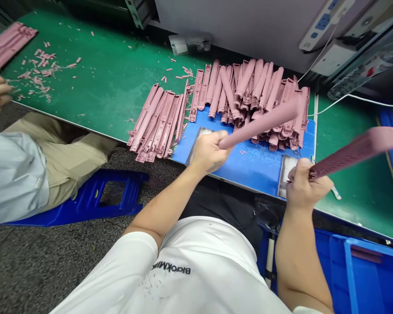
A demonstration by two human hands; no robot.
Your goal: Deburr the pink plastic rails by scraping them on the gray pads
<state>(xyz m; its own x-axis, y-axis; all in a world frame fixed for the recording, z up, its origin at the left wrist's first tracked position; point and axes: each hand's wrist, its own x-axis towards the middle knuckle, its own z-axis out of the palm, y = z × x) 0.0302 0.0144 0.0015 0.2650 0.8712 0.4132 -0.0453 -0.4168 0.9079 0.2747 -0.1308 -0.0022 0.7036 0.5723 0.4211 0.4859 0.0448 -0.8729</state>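
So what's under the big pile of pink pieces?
A blue board shows at the front of the pile, so it probably continues underneath. The pile hides anything else beneath, and the pink piece in the left hand blocks part of the view.

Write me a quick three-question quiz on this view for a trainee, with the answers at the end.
1. True or false: the left hand and the right hand each hold a pink piece.

2. Multiple choice: what colour is most of the board that shows in front of the big pile of pink pieces?
A) green
B) blue
C) white

3. Fill the gap: in the picture, the smaller bunch of pink pieces lies to the ____ of the big pile.

Key: 1. True. 2. B. 3. Left.
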